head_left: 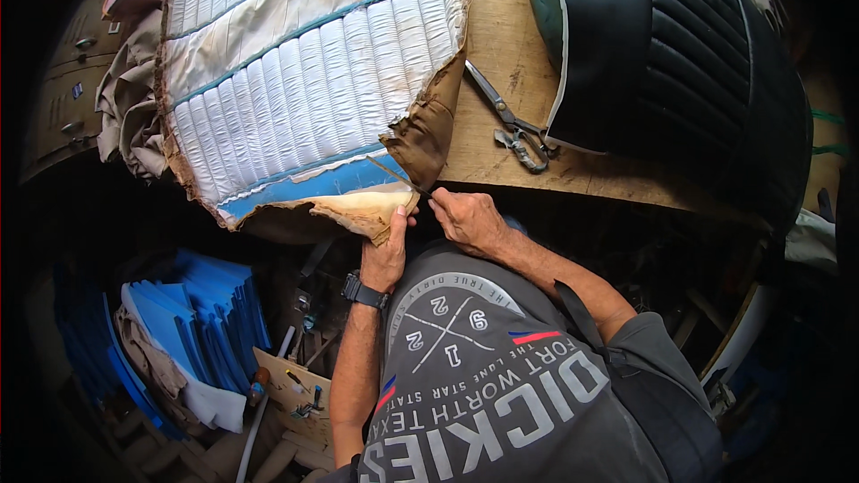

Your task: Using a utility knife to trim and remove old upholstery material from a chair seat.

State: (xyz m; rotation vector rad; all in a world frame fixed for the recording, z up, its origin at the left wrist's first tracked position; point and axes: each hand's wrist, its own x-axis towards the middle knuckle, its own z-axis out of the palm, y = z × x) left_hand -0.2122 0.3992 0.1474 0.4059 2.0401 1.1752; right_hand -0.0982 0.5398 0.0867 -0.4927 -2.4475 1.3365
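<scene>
An old upholstery cover (295, 98) lies with its white, pleated backing up, crossed by blue strips, with a frayed brown edge. My left hand (386, 252), below a dark wristwatch, is closed on the stained, loose flap (362, 210) at its near right corner. In my right hand (470, 222) is a thin, dark, pointed tool (400, 176); its exact kind does not show. The tool's shaft crosses the flap and its tip lies over the blue strip. Both hands are close together at the corner. Some left fingers are hidden behind the flap.
Large scissors (510, 121) with a wrapped handle lie on the wooden table (501, 27). A black ribbed seat cover (689, 72) fills the table's right side. Blue foam sheets (201, 322) stand below left, near a small board (291, 394) holding tools. Metal drawers (67, 94) are far left.
</scene>
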